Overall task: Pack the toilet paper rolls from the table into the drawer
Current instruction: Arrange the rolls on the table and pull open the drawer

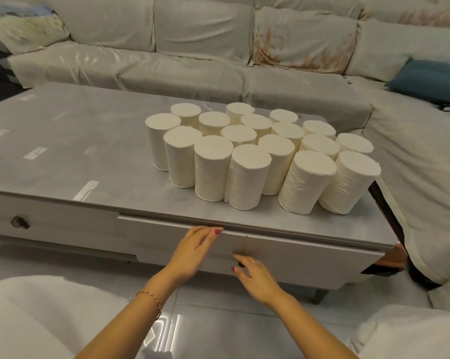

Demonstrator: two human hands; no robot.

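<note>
Sixteen toilet paper rolls (260,154) are seen standing upright in a tight cluster on the right half of a grey table (63,141), the nearest of them set close to the front edge and the two at the far right leaning slightly outward near the table's corner. None of the rolls is touched by either hand. Below the tabletop, the drawer (296,257) is shown with its pale front panel standing slightly proud of the frame on the left side; whether anything lies inside cannot be told. The left hand (192,251) is laid against the drawer front with fingers extended and loosely spread, the fingertips reaching the panel's top edge just beneath the tabletop; nothing is gripped by it. A thin red-and-gold bracelet (151,299) is worn on the left wrist. The right hand (255,274) is held lower on the same panel, fingers partly curled toward a small dark knob that is mostly hidden behind them; whether the knob is actually pinched cannot be told. A second drawer (50,218) with a dark knob (19,222) is pictured at the left of the table, closed. A sofa (192,47) draped in pale covers is seen wrapping around the table's far and right sides, with a teal cushion (428,80) resting on its right section. Glossy floor tiles (192,330) are visible beneath the forearms.
</note>
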